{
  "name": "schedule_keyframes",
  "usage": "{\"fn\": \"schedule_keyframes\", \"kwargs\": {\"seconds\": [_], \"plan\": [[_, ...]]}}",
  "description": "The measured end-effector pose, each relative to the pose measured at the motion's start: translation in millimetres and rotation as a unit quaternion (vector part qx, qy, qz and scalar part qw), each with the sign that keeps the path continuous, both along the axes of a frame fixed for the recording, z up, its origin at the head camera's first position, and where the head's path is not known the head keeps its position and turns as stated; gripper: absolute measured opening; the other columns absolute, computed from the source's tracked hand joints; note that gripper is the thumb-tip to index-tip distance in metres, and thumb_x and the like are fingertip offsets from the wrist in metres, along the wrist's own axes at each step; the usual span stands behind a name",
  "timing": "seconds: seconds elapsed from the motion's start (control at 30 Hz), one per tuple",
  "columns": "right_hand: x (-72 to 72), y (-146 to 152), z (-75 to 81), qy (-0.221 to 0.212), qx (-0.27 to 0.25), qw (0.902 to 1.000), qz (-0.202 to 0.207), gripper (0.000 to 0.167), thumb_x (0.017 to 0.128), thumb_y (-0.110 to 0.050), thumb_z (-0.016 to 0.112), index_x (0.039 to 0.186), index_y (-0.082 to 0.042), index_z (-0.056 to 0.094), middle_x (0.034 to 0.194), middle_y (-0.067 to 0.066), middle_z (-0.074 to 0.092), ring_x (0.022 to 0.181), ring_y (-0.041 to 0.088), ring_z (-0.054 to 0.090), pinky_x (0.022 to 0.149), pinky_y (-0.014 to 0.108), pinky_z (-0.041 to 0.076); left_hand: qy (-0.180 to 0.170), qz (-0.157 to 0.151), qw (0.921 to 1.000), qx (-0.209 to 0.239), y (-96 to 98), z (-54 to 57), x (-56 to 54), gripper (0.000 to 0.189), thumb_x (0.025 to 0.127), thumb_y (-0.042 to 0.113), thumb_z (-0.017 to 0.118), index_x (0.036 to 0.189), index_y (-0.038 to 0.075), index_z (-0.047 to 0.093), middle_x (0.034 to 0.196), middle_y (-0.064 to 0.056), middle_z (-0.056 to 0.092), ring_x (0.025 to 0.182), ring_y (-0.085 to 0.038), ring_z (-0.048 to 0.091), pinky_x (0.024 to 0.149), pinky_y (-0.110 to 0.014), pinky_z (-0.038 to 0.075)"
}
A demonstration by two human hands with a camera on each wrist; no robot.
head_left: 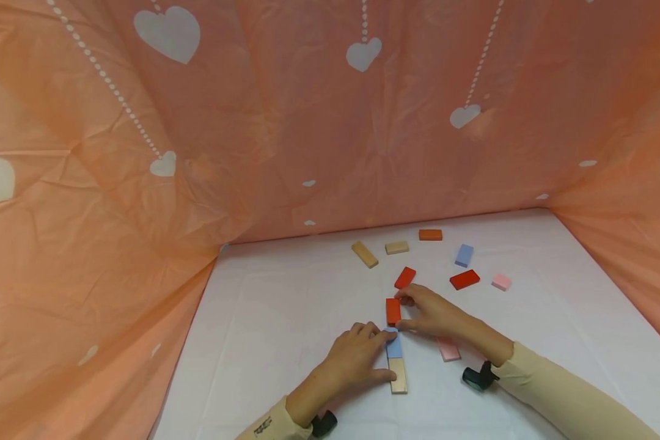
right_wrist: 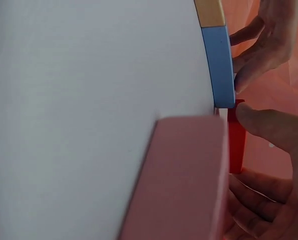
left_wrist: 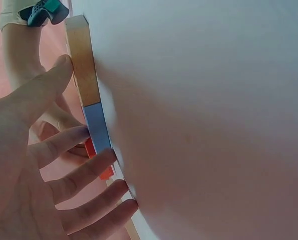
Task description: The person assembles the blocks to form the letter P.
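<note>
In the head view a red block (head_left: pixel 393 310), a blue block (head_left: pixel 394 349) and a plain wooden block (head_left: pixel 398 377) lie in a line. My right hand (head_left: pixel 437 311) holds the red block between thumb and fingertips, at its two ends in the right wrist view. The left hand (head_left: pixel 354 354) lies along the left side of the row with fingers spread. Its thumb touches the wooden block (left_wrist: pixel 83 65), and its index fingertip the blue block (left_wrist: pixel 97 127). A pink block (head_left: pixel 449 349) lies partly under the right forearm and looms large in the right wrist view.
Farther back on the white tabletop (head_left: pixel 275 287) are a tilted red block (head_left: pixel 405 277), a darker red block (head_left: pixel 464 280), a light blue block (head_left: pixel 464 255), a small pink block (head_left: pixel 502 282), an orange block (head_left: pixel 431 234) and two wooden blocks (head_left: pixel 365 254). An orange curtain (head_left: pixel 319 122) surrounds the table.
</note>
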State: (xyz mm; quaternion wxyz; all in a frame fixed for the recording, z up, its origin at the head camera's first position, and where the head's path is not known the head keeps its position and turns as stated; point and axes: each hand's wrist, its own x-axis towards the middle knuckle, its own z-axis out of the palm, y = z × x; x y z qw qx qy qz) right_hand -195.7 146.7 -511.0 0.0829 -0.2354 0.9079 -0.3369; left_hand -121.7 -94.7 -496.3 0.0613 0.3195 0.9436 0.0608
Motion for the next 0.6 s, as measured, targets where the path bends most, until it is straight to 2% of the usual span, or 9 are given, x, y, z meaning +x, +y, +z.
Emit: {"fn": "schedule_keyframes", "kwargs": {"seconds": [0.23, 0.6], "plan": [[-0.4, -4.4, 1.3, 0.004, 0.016, 0.9997, 0.016, 0.055, 0.088, -0.031, 0.091, 0.131, -0.007, 0.067, 0.128, 0.008, 0.067, 0.119, 0.028, 0.063, 0.109, 0.054, 0.051, -0.004, 0.001, 1.0, -0.005, -0.1, 1.2, 2.8, 0.072, 0.09, 0.066, 0.078, 0.151, 0.031, 0.06, 0.129, 0.003, 0.063, 0.122, -0.019, 0.06, 0.09, -0.033, 0.056], [-2.4, -5.2, 0.7, 0.01, 0.03, 0.9992, 0.024, 0.052, 0.09, -0.029, 0.089, 0.133, -0.009, 0.067, 0.13, 0.007, 0.066, 0.123, 0.029, 0.06, 0.11, 0.055, 0.051, 0.0, 0.002, 0.9998, -0.019, 1.5, -0.7, 0.9, 0.073, 0.09, 0.064, 0.08, 0.152, 0.031, 0.06, 0.128, 0.001, 0.062, 0.124, -0.022, 0.059, 0.092, -0.034, 0.056]]}}
